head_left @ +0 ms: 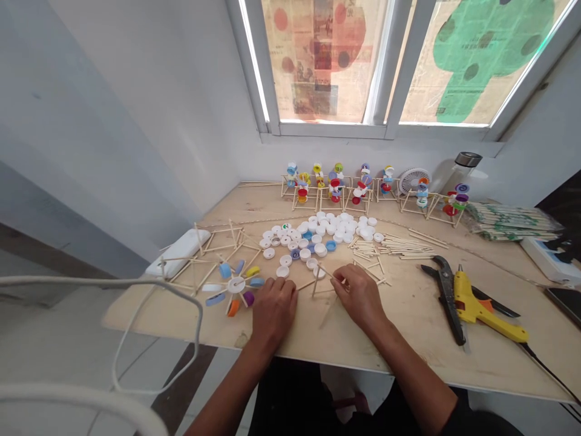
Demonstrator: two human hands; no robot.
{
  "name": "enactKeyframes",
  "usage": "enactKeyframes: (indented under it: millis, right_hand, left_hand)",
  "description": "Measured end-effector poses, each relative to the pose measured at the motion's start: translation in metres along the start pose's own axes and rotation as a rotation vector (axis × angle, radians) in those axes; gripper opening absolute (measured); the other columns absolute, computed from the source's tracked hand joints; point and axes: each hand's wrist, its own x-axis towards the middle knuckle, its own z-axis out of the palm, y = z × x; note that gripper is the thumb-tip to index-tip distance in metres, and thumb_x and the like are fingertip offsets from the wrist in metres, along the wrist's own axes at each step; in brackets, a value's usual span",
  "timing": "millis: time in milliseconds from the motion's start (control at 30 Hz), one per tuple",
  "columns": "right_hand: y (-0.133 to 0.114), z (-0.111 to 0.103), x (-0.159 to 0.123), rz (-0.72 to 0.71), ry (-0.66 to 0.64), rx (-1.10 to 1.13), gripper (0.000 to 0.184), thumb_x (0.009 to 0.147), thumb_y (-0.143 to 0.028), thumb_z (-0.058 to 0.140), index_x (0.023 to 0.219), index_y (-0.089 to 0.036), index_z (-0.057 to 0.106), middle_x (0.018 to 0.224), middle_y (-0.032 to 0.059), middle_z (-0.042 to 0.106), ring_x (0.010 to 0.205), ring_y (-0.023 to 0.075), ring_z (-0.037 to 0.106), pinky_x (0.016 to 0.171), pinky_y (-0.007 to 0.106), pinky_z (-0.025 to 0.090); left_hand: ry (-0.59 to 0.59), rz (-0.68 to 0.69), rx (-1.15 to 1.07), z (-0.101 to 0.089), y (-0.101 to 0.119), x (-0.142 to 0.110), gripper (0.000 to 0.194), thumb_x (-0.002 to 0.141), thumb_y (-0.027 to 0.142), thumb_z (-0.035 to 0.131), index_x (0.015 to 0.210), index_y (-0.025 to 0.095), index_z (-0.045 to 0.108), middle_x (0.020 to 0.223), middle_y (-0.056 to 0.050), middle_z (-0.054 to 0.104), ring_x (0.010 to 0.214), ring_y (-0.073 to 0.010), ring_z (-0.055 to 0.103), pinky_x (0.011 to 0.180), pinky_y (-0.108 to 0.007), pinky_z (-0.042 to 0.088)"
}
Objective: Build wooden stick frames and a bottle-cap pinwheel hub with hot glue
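Note:
A small frame of thin wooden sticks (315, 284) stands on the table between my hands. My left hand (275, 310) rests on the tabletop with its fingers curled over the frame's left end; its fingertips are mostly hidden. My right hand (360, 295) pinches a slanting wooden stick (325, 272) that meets the top of the frame's upright stick. Left of my left hand lies a wheel of sticks (236, 285) with coloured bottle caps on its spokes. White and blue bottle caps (320, 230) are heaped just beyond my hands.
Loose sticks (403, 245) lie behind my right hand. A yellow glue gun (483, 309) and black pliers (449, 297) lie at the right. More stick frames (218, 242) and a white power strip (179, 253) are at the left. Finished cap-wheel models (336, 192) line the back. A white cable (197, 315) hangs at front left.

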Motion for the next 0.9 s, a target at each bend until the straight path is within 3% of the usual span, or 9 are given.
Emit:
enactKeyframes:
  millis: [100,233,433,633,900]
  right_hand:
    - [0.007,-0.006,-0.010,0.022,0.111,0.209,0.012,0.085,-0.024,0.051,0.074,-0.020,0.057,0.071,0.0008,0.061,0.063,0.0134,0.055,0.061,0.025,0.040]
    - [0.011,-0.007,-0.023,0.022,0.160,0.296,0.012,0.084,-0.026,0.052,0.076,-0.020,0.059,0.067,0.0003,0.059,0.062,0.0131,0.053,0.058,0.024,0.040]
    - [0.010,-0.004,-0.036,0.017,0.214,0.344,0.010,0.084,-0.023,0.052,0.077,-0.020,0.059,0.066,-0.0001,0.057,0.060,0.0123,0.052,0.058,0.024,0.041]
    - [0.011,-0.001,-0.041,0.034,0.216,0.358,0.014,0.086,-0.026,0.050,0.076,-0.019,0.058,0.066,0.0011,0.057,0.062,0.0137,0.052,0.059,0.026,0.041]
    - [0.011,0.000,-0.042,0.032,0.203,0.367,0.012,0.085,-0.024,0.050,0.078,-0.019,0.059,0.067,0.0009,0.057,0.061,0.0131,0.053,0.058,0.025,0.041]
  left_hand:
    - [-0.010,0.045,-0.020,0.000,0.007,0.005,0.018,0.085,0.022,0.045,0.077,0.019,0.060,0.084,-0.007,0.062,0.081,-0.0232,0.053,0.070,-0.035,0.037]
    - [-0.044,0.110,-0.045,0.003,0.018,0.013,0.015,0.084,0.021,0.046,0.081,0.019,0.061,0.087,-0.008,0.062,0.083,-0.0231,0.054,0.071,-0.035,0.037]
    - [-0.056,0.176,-0.055,0.007,0.030,0.031,0.029,0.082,0.017,0.048,0.109,0.021,0.056,0.092,-0.008,0.064,0.086,-0.0243,0.054,0.072,-0.035,0.037]
    - [-0.070,0.214,-0.038,0.007,0.029,0.035,0.017,0.085,0.019,0.046,0.079,0.019,0.061,0.083,-0.009,0.062,0.080,-0.0238,0.054,0.069,-0.036,0.036]
    - [-0.039,0.151,0.090,0.006,0.008,0.029,0.022,0.087,0.021,0.041,0.081,0.019,0.063,0.087,-0.010,0.063,0.084,-0.0266,0.054,0.072,-0.038,0.035]
